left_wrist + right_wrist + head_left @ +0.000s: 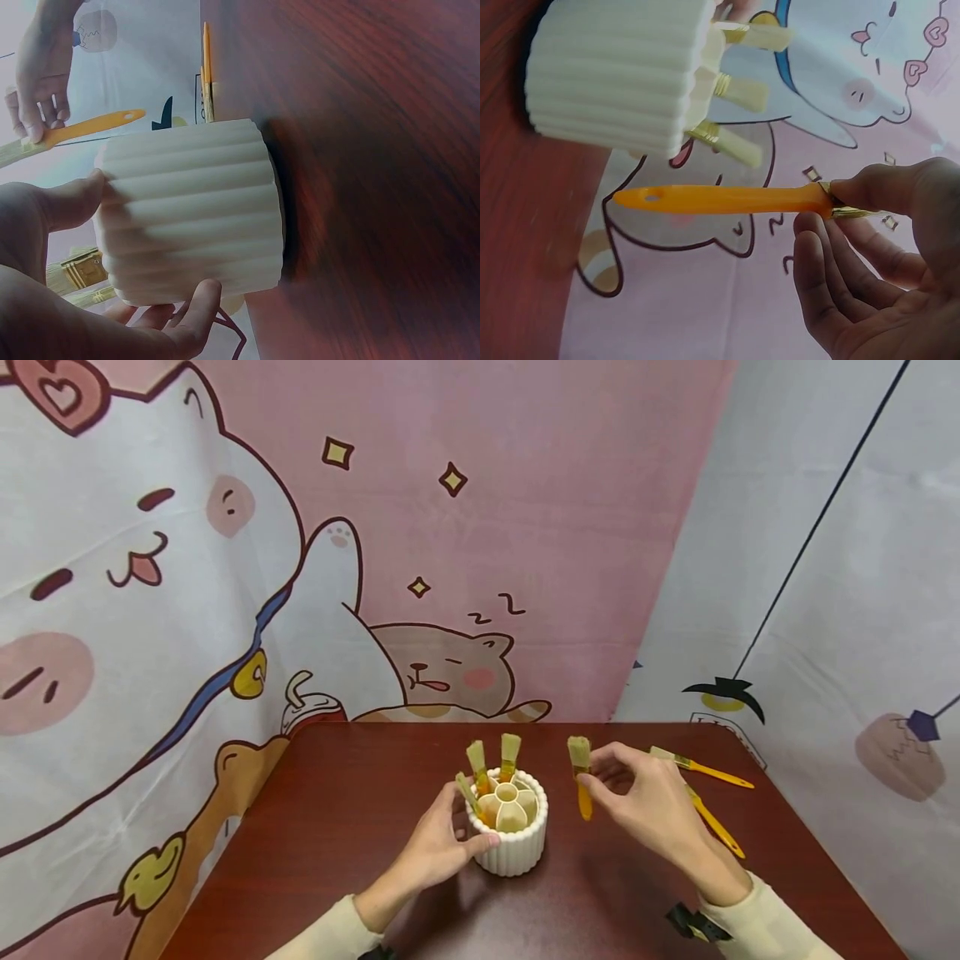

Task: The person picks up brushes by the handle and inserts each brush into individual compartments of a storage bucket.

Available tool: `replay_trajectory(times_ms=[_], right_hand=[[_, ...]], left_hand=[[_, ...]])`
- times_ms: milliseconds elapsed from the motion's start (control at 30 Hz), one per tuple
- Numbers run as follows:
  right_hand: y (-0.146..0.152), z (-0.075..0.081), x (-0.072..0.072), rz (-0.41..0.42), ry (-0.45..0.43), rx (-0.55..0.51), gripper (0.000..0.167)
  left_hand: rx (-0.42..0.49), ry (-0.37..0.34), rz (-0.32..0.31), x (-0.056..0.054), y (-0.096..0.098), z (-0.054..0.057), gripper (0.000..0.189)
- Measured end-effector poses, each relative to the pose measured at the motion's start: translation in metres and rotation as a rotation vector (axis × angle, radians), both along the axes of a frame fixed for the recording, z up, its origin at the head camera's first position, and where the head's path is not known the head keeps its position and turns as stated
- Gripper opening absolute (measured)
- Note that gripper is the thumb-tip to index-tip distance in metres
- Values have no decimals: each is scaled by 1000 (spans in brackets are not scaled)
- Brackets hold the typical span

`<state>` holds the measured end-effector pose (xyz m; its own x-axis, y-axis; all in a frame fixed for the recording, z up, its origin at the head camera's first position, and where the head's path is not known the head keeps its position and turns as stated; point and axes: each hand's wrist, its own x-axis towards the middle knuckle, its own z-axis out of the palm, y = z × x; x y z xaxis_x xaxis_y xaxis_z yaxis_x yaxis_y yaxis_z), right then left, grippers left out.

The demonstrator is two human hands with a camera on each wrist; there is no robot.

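A white ribbed round holder [512, 852] with petal-shaped compartments stands on the table. Three paintbrushes stand in its left and back compartments, bristles up; one is the back paintbrush [510, 752]. My left hand [433, 847] grips the holder's left side, thumb at the near rim, fingers round the side, as the left wrist view also shows. Right of the holder, my right hand [648, 797] pinches another paintbrush [735, 199] near its metal band. That brush is upright in the air, bristles up, orange handle pointing down, apart from the holder.
Two more paintbrushes lie on the right of the dark red table [337, 810]: a far paintbrush [716, 774] and a nearer paintbrush [720, 827], partly behind my right hand. A cartoon-printed cloth [570, 552] hangs behind and beside the table.
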<state>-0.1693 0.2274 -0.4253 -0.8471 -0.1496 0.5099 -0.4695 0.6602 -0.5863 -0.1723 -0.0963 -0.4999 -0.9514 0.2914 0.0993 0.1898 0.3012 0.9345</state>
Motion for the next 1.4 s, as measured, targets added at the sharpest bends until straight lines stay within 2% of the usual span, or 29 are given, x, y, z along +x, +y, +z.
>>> replay_trajectory(times_ms=[367,867,1000,1267,1400], right_hand=[[-20,16,8,86,101,-55,28],[-45,18,6,193,190,-102,29],[-52,13,3,232,213,-105,29],[-58,-6,-6,321,175,-96,30],[-58,-17,-9,335,178,-77,25]], left_hand=[[6,-11,-4,-1,0,0,85],[12,-10,-16,1,0,4,84],[15,-10,-22,-1,0,4,84],[11,-17,-25,-2,0,5,86],[16,-18,-29,-1,0,5,86]])
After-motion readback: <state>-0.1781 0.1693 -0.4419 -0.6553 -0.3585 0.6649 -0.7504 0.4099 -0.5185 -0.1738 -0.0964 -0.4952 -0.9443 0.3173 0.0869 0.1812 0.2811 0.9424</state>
